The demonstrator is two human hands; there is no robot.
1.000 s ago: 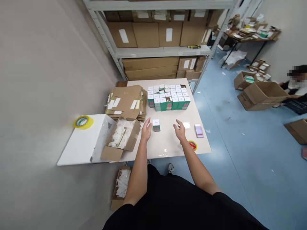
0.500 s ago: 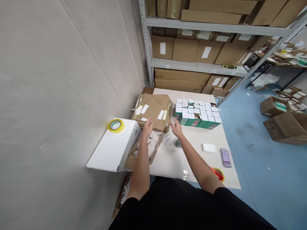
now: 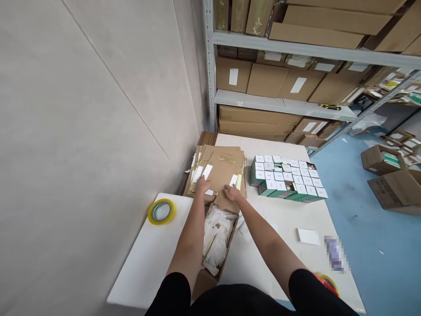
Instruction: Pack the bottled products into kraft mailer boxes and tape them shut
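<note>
A stack of flattened cardboard boxes [image 3: 221,169] with white labels and tape lies at the table's far left. My left hand [image 3: 203,186] rests on its near left edge, fingers curled over the cardboard. My right hand [image 3: 233,193] presses on the near right edge of the same stack, fingers bent onto it. Just below both hands stands an open carton [image 3: 215,237] filled with white crumpled packing material.
Several green-and-white small boxes [image 3: 287,180] stand in a block on the white table [image 3: 283,254]. A yellow tape roll [image 3: 161,211] lies on a white slab at left. A white card [image 3: 307,236] and a tape dispenser [image 3: 325,281] lie right. Shelves of cartons rise behind.
Both hands moved from beside a single small box at the table's middle leftward and forward onto the flattened cardboard stack. The view swung left and closer.
</note>
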